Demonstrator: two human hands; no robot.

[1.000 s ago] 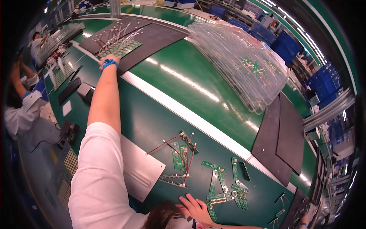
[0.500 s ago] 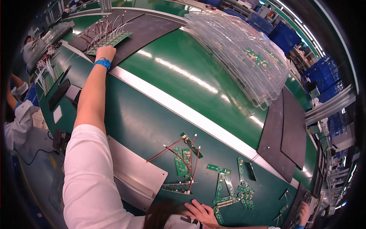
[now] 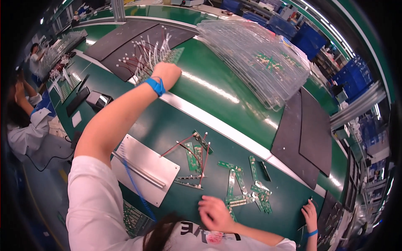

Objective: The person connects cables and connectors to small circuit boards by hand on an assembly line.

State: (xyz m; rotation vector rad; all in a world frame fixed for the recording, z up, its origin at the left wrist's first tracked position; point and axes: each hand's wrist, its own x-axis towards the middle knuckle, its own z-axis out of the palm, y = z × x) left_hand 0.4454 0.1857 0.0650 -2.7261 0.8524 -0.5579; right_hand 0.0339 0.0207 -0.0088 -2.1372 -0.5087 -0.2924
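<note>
The left hand (image 3: 167, 73) reaches into a tray of wired boards (image 3: 146, 56), fingers hidden, grip unreadable. The right hand (image 3: 215, 213) rests loosely curled beside green strips (image 3: 236, 188).

Factory floor. Long green workbenches (image 3: 234, 104) run from upper left to lower right, divided by a pale strip (image 3: 217, 125). Black mats (image 3: 310, 138) lie at right. Blue crates (image 3: 356, 73) stacked at upper right. Ceiling lights reflect as bright streaks on the green surface.
</note>
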